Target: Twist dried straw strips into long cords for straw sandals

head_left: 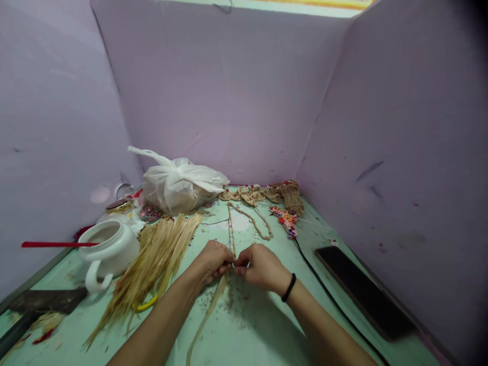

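Note:
My left hand and my right hand meet at the middle of the pale green table, both pinched on a thin braided straw cord. The cord runs away from my fingers toward the back. Loose straw strips trail from the pinch toward me. A black band sits on my right wrist. A bundle of dry straw lies just left of my left hand.
A white cup with a red stick stands at the left, a white plastic bag behind it. Woven straw pieces and a beaded ornament lie at the back. A dark phone and black cable lie right. Purple panels enclose the table.

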Motion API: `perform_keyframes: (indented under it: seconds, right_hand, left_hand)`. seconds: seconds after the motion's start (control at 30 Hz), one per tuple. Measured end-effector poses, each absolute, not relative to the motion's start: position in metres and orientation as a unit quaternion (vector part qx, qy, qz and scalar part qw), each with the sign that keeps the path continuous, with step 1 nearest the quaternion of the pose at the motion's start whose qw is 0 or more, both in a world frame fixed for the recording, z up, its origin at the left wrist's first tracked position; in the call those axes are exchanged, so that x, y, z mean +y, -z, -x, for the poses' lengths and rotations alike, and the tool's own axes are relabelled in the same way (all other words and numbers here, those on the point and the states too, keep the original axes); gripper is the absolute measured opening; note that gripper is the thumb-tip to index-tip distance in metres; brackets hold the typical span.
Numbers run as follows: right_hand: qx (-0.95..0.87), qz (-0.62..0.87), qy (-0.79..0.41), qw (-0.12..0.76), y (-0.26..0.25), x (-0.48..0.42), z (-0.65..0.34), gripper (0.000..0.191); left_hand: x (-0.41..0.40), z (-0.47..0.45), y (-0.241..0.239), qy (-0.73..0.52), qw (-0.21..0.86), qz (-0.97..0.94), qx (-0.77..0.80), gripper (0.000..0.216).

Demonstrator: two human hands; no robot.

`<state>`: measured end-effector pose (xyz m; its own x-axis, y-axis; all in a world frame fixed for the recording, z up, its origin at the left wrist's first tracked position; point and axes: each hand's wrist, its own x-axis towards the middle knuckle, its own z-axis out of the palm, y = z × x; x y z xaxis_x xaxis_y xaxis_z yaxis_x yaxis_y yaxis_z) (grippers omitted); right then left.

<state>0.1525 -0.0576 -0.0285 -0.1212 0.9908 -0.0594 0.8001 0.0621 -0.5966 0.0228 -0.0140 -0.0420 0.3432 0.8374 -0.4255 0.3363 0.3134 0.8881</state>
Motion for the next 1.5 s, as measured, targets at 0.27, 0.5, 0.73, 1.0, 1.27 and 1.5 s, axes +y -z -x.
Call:
perform_keyframes:
  seconds: [0.27,0.5,0.73,1.0,1.27,1.5]
  right_hand:
    - [-0.412,0.577,-0.604,0.365,0.032,-0.047,-0.151,0.009]
    - [-0.499,0.613,-0.516,0.330,0.046,-0.044,-0.145,0.020]
    - [-0.484,0.624,-0.495,0.361,0.058,-0.041,-0.145,0.009]
    - [-0.351,0.605,-0.584,0.413,0.049,-0.047,-0.134,0.008]
    - [-0.399,0.534,-0.646,0.372,0.052,-0.044,-0.149,0.003]
    - [-0.433,0.512,-0.639,0.377,0.050,-0.044,-0.150,0.007]
  left_hand:
    - [-0.011,-0.019,0.044,-0.206,0.628,-0.566,0.493,0.007]
    - [-0.013,-0.021,0.038,-0.196,0.590,-0.593,0.512,0.010]
    - [-0.012,-0.008,0.025,-0.071,0.486,-0.671,0.556,0.007]
    - [-0.060,-0.036,0.017,-0.075,0.184,-0.779,0.595,0.019]
    - [-0.024,-0.016,0.010,-0.184,0.413,-0.653,0.608,0.022]
    - [-0.023,-0.024,0.024,-0.152,0.623,-0.527,0.558,0.010]
